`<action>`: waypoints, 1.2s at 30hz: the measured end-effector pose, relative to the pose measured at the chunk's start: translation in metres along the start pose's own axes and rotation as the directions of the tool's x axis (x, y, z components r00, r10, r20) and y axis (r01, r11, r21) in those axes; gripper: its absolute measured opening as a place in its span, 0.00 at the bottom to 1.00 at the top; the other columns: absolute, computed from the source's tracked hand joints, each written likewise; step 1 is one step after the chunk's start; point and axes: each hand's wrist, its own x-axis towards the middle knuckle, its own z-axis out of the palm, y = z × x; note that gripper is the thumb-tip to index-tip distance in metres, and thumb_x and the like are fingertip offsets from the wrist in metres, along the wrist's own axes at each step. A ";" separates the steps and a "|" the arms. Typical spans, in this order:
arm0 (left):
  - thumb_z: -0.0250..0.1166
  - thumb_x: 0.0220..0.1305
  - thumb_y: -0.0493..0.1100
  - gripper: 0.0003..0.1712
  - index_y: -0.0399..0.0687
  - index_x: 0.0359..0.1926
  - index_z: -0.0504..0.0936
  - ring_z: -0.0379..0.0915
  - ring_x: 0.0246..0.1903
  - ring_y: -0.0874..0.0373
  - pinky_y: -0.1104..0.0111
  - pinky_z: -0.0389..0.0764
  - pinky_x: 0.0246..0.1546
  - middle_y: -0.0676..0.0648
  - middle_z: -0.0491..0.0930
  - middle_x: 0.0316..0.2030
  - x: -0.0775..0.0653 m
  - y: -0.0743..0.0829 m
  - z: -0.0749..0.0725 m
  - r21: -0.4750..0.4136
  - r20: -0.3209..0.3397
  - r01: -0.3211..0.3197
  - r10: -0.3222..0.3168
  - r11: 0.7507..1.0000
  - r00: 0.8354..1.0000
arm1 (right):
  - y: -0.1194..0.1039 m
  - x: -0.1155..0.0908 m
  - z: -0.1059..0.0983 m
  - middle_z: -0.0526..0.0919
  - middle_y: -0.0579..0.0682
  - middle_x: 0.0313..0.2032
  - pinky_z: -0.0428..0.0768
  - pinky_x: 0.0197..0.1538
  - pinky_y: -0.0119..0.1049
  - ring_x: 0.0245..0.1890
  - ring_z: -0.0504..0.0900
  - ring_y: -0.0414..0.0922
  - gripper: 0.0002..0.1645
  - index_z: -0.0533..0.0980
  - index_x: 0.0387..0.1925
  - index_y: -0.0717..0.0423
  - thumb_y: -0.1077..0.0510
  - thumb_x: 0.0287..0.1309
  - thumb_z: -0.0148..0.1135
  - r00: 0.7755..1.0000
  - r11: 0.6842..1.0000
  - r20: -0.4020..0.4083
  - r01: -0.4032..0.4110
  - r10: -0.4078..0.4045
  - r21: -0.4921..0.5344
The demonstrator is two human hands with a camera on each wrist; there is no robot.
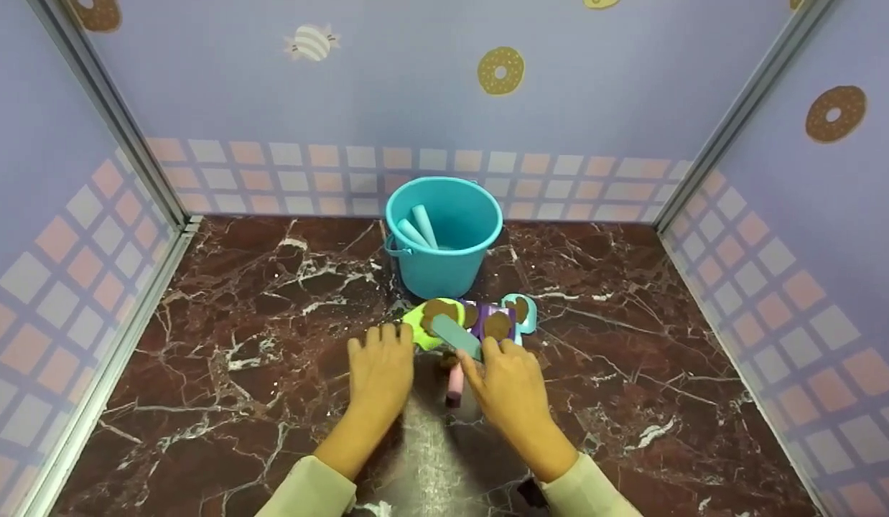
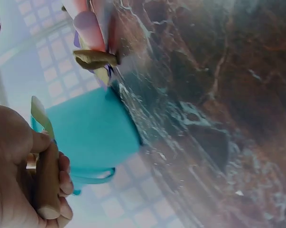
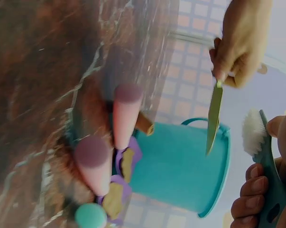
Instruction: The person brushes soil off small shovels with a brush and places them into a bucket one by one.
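Note:
My left hand [image 1: 381, 370] grips the tan handle [image 2: 48, 185] of a lime-green toy spade [image 1: 416, 323]. A brown muddy-looking patch covers part of the spade's blade. My right hand [image 1: 513, 384] holds a blue-grey brush, whose back [image 1: 457, 336] shows over the spade in the head view. The brush's white bristles [image 3: 253, 130] face the spade in the right wrist view; contact is unclear. Beyond lie purple-headed toy tools [image 3: 133, 147] with pink handles [image 3: 125, 116] and brown patches. A light-blue piece [image 1: 532, 314], also brown-stained, lies to their right.
Behind the tools stands a turquoise bucket [image 1: 444, 273], with two light-blue handles [image 1: 424, 226] sticking up inside. Dark red marble [image 1: 258, 337] forms the surface, and patterned walls [image 1: 408, 93] enclose it on three sides. Something dark [image 1: 532, 492] lies by the right sleeve.

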 end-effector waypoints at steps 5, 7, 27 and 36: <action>0.61 0.61 0.43 0.14 0.43 0.46 0.81 0.74 0.35 0.46 0.54 0.70 0.31 0.43 0.80 0.36 -0.001 0.010 -0.001 0.067 -0.189 -0.102 0.113 0.993 0.975 | -0.014 0.006 0.002 0.73 0.54 0.21 0.73 0.25 0.49 0.20 0.76 0.55 0.28 0.73 0.26 0.57 0.38 0.66 0.62 0.997 0.996 -0.069 0.021 -0.027 -0.086; 0.61 0.57 0.42 0.14 0.43 0.44 0.81 0.74 0.33 0.47 0.54 0.70 0.30 0.43 0.80 0.34 0.000 0.013 -0.001 0.071 -0.246 -0.117 0.131 0.991 0.960 | -0.016 0.006 0.004 0.74 0.54 0.21 0.74 0.25 0.49 0.20 0.77 0.55 0.27 0.73 0.26 0.58 0.38 0.64 0.64 0.995 0.993 -0.090 0.024 -0.035 -0.116; 0.60 0.67 0.51 0.14 0.44 0.40 0.82 0.72 0.31 0.48 0.58 0.68 0.29 0.44 0.77 0.30 -0.011 0.024 -0.004 0.050 -0.319 -0.083 0.095 0.995 0.943 | 0.010 0.006 0.004 0.73 0.57 0.19 0.72 0.24 0.52 0.19 0.76 0.58 0.29 0.73 0.27 0.57 0.35 0.64 0.62 0.998 0.995 -0.058 -0.012 0.006 -0.100; 0.54 0.68 0.48 0.14 0.44 0.36 0.82 0.70 0.28 0.48 0.57 0.66 0.26 0.44 0.76 0.28 -0.013 0.023 0.002 0.047 -0.376 -0.085 0.096 0.995 0.922 | 0.021 0.010 0.006 0.74 0.58 0.19 0.77 0.27 0.56 0.20 0.79 0.60 0.27 0.74 0.30 0.58 0.37 0.65 0.62 0.996 0.997 -0.043 -0.075 0.075 -0.011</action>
